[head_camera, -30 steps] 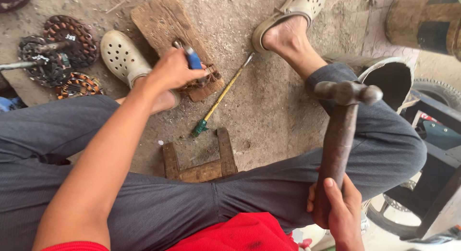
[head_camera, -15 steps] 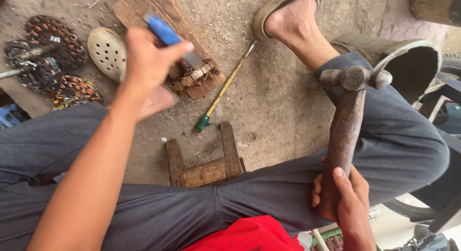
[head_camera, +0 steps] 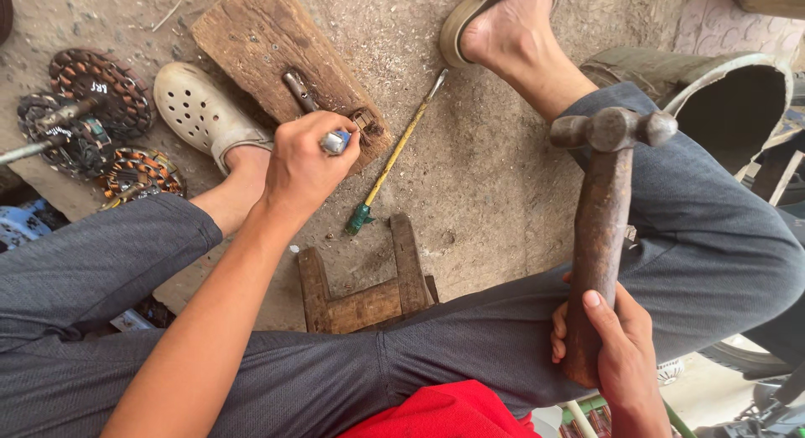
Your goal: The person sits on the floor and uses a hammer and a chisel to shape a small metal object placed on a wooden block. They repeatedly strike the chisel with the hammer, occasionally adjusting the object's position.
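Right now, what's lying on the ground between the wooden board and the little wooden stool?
In the head view, a yellow-shafted screwdriver with a green handle lies on the dirt between the wooden board and the stool.

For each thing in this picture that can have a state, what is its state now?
left hand: closed around a small blue-and-metal tool, over the board
small tool: held, tip near the board
wooden board: flat on the ground, a metal piece lying on it
right hand: gripping the hammer handle
hammer: upright, head up
screwdriver: lying on the ground

Green-handled screwdriver [head_camera: 394, 161] on the ground; wound copper stators [head_camera: 101, 90] lie left; small wooden stool [head_camera: 362, 283].
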